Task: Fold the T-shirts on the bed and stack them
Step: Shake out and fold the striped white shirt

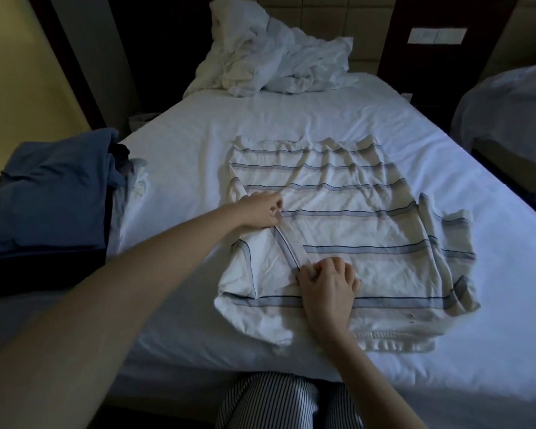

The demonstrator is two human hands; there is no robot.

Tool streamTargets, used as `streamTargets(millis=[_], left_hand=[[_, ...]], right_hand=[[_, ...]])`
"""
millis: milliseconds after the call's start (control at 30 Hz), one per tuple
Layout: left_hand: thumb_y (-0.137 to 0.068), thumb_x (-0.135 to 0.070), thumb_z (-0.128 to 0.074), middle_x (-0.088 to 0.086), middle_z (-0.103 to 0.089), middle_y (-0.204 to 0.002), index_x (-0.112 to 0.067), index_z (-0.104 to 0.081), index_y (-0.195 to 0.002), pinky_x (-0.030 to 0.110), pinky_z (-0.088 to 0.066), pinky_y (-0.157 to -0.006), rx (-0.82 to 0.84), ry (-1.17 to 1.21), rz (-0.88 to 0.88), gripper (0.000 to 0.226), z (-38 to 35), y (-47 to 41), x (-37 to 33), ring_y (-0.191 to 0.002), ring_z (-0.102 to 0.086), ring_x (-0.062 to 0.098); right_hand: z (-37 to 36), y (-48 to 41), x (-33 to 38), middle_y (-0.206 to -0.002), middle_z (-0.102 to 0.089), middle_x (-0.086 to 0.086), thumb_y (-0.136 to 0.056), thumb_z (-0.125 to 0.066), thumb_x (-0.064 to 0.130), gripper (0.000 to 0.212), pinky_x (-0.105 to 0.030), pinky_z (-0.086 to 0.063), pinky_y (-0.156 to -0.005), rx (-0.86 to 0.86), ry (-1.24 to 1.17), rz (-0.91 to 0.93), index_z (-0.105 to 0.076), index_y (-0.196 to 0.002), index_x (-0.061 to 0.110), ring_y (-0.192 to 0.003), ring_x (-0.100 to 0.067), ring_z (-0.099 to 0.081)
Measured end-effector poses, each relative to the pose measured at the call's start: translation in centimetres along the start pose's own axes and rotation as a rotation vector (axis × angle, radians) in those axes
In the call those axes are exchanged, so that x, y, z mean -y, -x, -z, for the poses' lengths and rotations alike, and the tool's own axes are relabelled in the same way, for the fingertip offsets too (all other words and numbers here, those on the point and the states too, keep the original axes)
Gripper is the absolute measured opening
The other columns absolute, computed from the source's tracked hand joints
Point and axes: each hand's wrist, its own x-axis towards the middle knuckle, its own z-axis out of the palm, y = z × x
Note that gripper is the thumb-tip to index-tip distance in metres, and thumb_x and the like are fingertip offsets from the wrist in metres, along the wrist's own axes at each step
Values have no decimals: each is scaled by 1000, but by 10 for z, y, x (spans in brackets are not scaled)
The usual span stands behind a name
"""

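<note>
Bedding (273,54) (crumpled) beyond striped T-shirt (347,224).

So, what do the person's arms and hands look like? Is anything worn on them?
The left forearm and right forearm are bare as far as the view shows, no sleeves. The left hand and the right hand wear no gloves, and no watch, ring or bracelet is visible.

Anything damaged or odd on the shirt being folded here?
Two small dark specks mark the striped T-shirt near its lower right stripe; holes or stains, cannot tell. Otherwise only wrinkles.
</note>
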Motion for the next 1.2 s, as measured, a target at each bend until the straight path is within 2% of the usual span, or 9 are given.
streamTargets(millis=[133,200,300,467,633,800,1000,1100,1200], left_hand=[[-88,-29,-48,8,-58,-125,-11,-50,-128,37,-32,-94,-513,201,70,44,-24,38,-23,-119,-48,29],[-91,-46,-32,5,-49,-138,-17,-46,-135,36,-22,-102,-444,88,84,55,-47,68,-36,-130,-37,26],[-97,-53,-17,-1,-16,-158,-28,-17,-151,40,-7,-117,-247,-59,173,60,-79,94,-41,-145,-10,21],[-97,-56,-18,-2,-8,-160,-32,-9,-151,43,-2,-118,-182,-35,199,59,-73,91,-43,-146,-4,22],[-98,-54,-18,3,-1,-160,-31,-4,-151,45,1,-117,-61,-8,210,60,-61,94,-49,-146,3,25],[-99,-51,-24,9,-4,-159,-28,-13,-151,45,-3,-115,34,132,166,58,-54,85,-97,-144,3,32],[-99,-43,-32,6,-37,-145,-19,-38,-140,40,-26,-109,-8,196,-39,47,-56,37,-187,-134,-30,27],[-95,-37,-42,8,-56,-123,-16,-57,-117,37,-38,-97,-126,344,-97,34,-57,6,-242,-119,-47,30],[-92,-37,-47,11,-58,-119,-12,-61,-104,35,-37,-95,-199,388,-89,31,-49,-25,-298,-121,-44,30]], right_hand=[[-3,2,-4,-108,-53,-4,-88,-55,24,19,-32,-19,-95,-43,-28,5,-55,-102,12,-111,-22,-34],[-5,3,-6,-112,-57,-6,-86,-48,24,27,-34,-17,-96,-92,-35,66,-57,-107,11,-112,-20,-31],[-9,2,-6,-108,-60,-5,-83,-37,27,33,-34,-19,-95,-102,15,125,-59,-104,14,-110,-24,-40],[-2,4,-5,-107,-63,-4,-84,-44,21,25,-33,-20,-93,-38,56,126,-62,-100,12,-108,-28,-47],[34,0,-15,-131,-53,1,-93,-46,24,34,-30,-17,-106,101,72,196,-52,-126,19,-127,-20,-38],[106,-17,-91,-109,-67,-11,-79,-32,36,50,-41,-37,-94,-154,162,152,-66,-107,12,-103,-34,-58],[148,-24,-175,-122,-57,-7,-76,-31,62,64,-38,-24,-101,-108,268,-103,-56,-113,16,-120,-27,-44],[141,-23,-180,-107,-60,1,-72,-31,60,52,-37,-24,-98,-130,254,-28,-58,-95,23,-114,-26,-46],[140,-23,-182,-92,-62,1,-74,-36,53,40,-34,-25,-89,-194,189,9,-58,-83,21,-103,-27,-53]])
